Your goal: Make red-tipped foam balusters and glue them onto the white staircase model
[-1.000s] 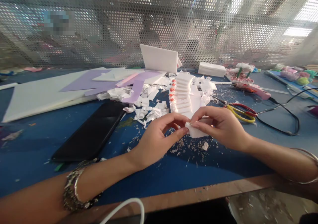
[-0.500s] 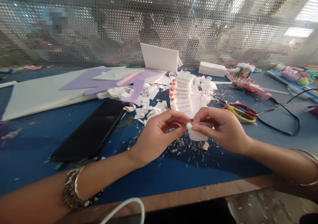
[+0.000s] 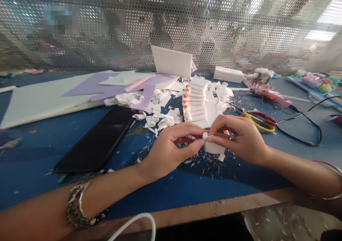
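My left hand and my right hand meet over the blue table, both pinching a small white foam piece. Its upper corner is curled into a small roll between the fingertips of both hands. The rest of the piece hangs below my right fingers. Just behind the hands lies a stack of white foam strips with small red buds along its left side.
A black phone lies left of the hands. Yellow-and-red scissors and a pink glue gun with a black cord lie to the right. White and purple foam sheets, white scraps and a perforated metal screen stand behind.
The corner of the white foam piece has been rolled tighter between the fingertips. Both hands have shifted slightly and closed in on the roll.
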Demonstrator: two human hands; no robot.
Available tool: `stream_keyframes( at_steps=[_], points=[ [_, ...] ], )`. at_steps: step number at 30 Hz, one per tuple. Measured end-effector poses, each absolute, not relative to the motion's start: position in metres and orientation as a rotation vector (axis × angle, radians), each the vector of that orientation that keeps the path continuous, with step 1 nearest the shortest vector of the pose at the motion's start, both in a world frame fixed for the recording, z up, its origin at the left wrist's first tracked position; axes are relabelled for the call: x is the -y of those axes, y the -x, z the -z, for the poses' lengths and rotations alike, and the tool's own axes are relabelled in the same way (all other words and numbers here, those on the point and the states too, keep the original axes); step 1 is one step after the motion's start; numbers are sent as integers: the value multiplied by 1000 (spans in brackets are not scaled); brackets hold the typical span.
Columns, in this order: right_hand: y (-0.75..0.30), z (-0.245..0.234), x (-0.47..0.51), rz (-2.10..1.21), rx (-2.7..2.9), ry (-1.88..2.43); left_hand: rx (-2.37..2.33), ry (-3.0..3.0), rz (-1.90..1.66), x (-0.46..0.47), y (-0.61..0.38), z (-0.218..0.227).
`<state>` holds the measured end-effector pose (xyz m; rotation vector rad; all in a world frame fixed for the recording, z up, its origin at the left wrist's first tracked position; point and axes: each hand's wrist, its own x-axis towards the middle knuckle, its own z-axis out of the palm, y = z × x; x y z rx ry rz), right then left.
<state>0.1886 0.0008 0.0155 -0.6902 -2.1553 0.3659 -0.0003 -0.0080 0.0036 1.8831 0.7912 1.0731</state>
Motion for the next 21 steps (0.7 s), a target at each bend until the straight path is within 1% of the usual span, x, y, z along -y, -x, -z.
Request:
stream_keyframes(
  at_steps=[6,11,17,21],
  points=[
    [-188,-13,0,-455,2169,670,-797,-1867,-1034,7,0,-6],
    [-190,-13,-2,-461,2220,618,-797,-1711,-1001,4,-2,-5],
    [-194,-18,-3,-343,2355,526,-814,-1663,-962,2,-2,-3],
    [-194,-20,-3,-149,2391,491,-817,-1648,-938,0,0,-3]
  ],
)
